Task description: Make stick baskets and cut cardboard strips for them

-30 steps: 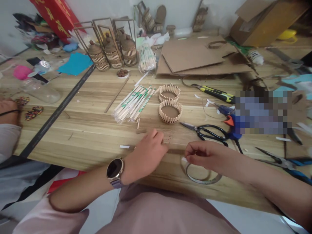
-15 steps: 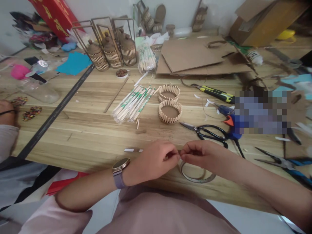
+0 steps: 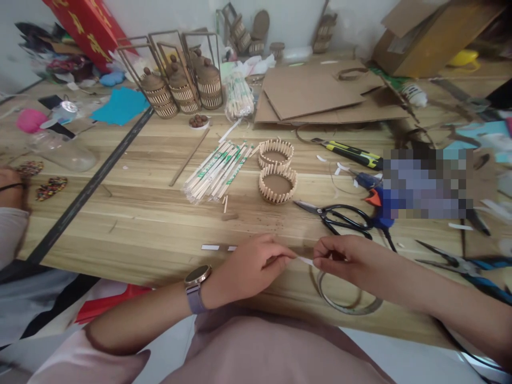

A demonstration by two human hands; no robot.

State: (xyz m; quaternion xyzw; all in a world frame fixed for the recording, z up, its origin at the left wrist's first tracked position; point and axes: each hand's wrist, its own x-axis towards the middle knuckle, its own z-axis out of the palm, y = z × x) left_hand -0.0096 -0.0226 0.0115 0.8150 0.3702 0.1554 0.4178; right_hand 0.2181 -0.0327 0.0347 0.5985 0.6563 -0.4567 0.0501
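A short white strip of tape (image 3: 306,261) is stretched between my two hands, low over the near part of the table. My left hand (image 3: 254,266), with a watch on its wrist, pinches the strip's left end. At the other end, the thumb and fingers of my right hand (image 3: 354,260) are closed on the tape. A thin tape roll (image 3: 347,309) hangs below the right hand, its upper part hidden by the fingers. Beside my left hand lie small white pieces (image 3: 210,247) in a row. Black-handled scissors (image 3: 346,216) rest just beyond my right hand.
Two round stick-walled baskets (image 3: 278,185) stand mid-table, next to bagged wooden sticks (image 3: 218,170). A utility knife (image 3: 352,153), a blue glue gun (image 3: 384,205) and pliers (image 3: 460,264) lie right. Lidded lantern-like pieces (image 3: 160,96) and cardboard (image 3: 312,90) are behind. Another person's arm (image 3: 12,213) is left.
My right hand has moved right with the tape roll, away from my left hand. A white strip of tape now shows between the fingertips, which were together before.
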